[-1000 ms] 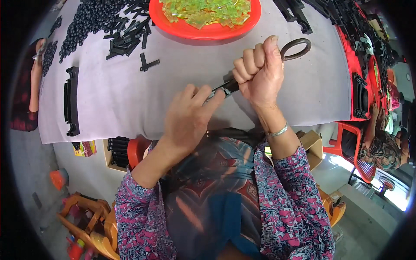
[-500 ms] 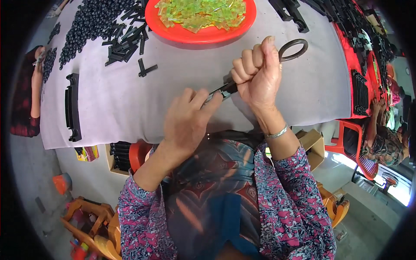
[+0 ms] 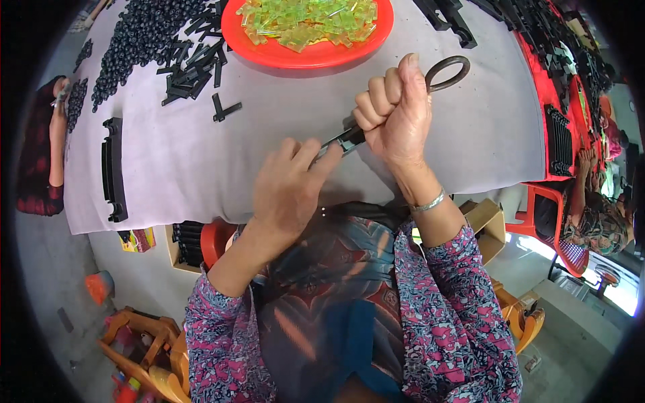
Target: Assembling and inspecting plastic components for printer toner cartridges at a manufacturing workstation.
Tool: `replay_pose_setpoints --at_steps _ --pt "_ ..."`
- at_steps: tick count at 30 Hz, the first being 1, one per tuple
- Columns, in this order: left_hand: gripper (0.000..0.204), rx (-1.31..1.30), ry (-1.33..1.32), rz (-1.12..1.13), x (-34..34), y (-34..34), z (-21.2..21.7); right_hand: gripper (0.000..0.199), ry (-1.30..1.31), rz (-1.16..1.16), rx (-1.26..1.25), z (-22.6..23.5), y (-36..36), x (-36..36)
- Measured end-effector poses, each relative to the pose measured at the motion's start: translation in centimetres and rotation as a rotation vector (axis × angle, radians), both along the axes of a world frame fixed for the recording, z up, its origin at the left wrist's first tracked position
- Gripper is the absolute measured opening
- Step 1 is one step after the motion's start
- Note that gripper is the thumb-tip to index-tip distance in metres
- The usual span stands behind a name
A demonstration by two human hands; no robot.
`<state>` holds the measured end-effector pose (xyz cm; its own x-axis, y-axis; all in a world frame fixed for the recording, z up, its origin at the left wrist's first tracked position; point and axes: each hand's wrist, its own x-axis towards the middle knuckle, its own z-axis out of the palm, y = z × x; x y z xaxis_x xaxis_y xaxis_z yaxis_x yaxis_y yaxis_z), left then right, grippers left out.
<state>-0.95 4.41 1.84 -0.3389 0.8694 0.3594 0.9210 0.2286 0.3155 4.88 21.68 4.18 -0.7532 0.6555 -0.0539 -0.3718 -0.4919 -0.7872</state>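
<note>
My right hand (image 3: 395,114) is clenched around a pair of dark metal scissors (image 3: 445,74); one looped handle sticks out past my thumb and the blades point down-left. My left hand (image 3: 289,188) pinches a small black plastic piece (image 3: 344,139) at the blade tips. Both hands hover above the near edge of a table with a pale grey cloth (image 3: 269,121). What exactly sits between the blades is hidden by my fingers.
A red plate (image 3: 306,55) of translucent green pieces lies at the far middle. Heaps of small black parts (image 3: 144,30) and black strips (image 3: 191,74) lie far left, a long black bar (image 3: 113,168) near left. Other people sit at left (image 3: 41,148) and right (image 3: 594,215).
Both hands have stayed together on the scissors and the black piece, shifting only slightly; the grip looks the same.
</note>
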Motion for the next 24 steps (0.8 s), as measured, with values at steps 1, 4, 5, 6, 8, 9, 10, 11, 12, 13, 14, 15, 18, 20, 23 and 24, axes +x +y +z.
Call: replay_pose_setpoints --at_steps 1,4,5,6,8,9,10,11,12,13,14,15,18,20,23,24 --pt "0.034 -0.009 -0.003 -0.001 -0.01 0.01 0.12 0.057 -0.005 0.006 -0.004 0.03 0.03 0.00" --pt "0.035 -0.023 -0.017 0.000 0.02 0.04 0.22 0.058 -0.015 0.024 -0.009 0.04 0.22 -0.09" --pt "0.036 -0.026 -0.022 0.002 0.09 0.03 0.21 0.058 -0.015 0.031 -0.005 0.03 0.26 -0.10" --pt "0.037 -0.023 -0.018 0.003 0.17 0.02 0.19 0.058 -0.015 0.038 -0.001 0.03 0.27 -0.10" --pt "0.038 -0.012 -0.011 0.005 0.19 0.07 0.21 0.058 -0.036 0.033 -0.023 0.20 0.27 -0.20" --pt "0.039 -0.009 -0.017 -0.001 0.15 0.08 0.21 0.058 -0.046 0.030 -0.034 0.26 0.28 -0.25" --pt "0.040 -0.007 -0.025 -0.006 0.12 0.02 0.14 0.058 -0.037 0.039 -0.026 0.16 0.32 -0.27" --pt "0.040 -0.005 -0.032 -0.012 0.11 -0.03 0.09 0.058 -0.027 0.047 -0.018 0.03 0.39 -0.31" --pt "0.041 -0.014 -0.035 -0.014 0.11 -0.07 0.19 0.058 -0.017 0.055 -0.010 -0.06 0.41 -0.32" --pt "0.041 -0.021 -0.038 -0.017 0.06 0.00 0.41 0.058 -0.027 0.050 -0.021 -0.07 0.43 -0.34" --pt "0.042 -0.027 -0.042 -0.021 0.02 0.07 0.51 0.058 -0.037 0.045 -0.032 -0.07 0.42 -0.39" --pt "0.039 -0.019 -0.030 -0.021 -0.01 0.15 0.46 0.058 -0.047 0.039 -0.043 -0.07 0.41 -0.43" --pt "0.033 -0.012 -0.014 -0.022 0.09 0.13 0.29 0.057 -0.032 0.056 -0.035 -0.18 0.35 -0.41" --pt "0.033 -0.017 -0.018 -0.030 0.08 0.13 0.45 0.056 -0.036 0.061 -0.027 -0.14 0.36 -0.39" --pt "0.032 -0.033 0.016 -0.012 0.21 0.22 0.67 0.055 -0.041 0.064 -0.021 -0.03 0.25 -0.48" --pt "0.032 -0.030 0.007 -0.014 0.27 0.20 0.58 0.054 -0.042 0.065 -0.019 -0.14 0.25 -0.46"
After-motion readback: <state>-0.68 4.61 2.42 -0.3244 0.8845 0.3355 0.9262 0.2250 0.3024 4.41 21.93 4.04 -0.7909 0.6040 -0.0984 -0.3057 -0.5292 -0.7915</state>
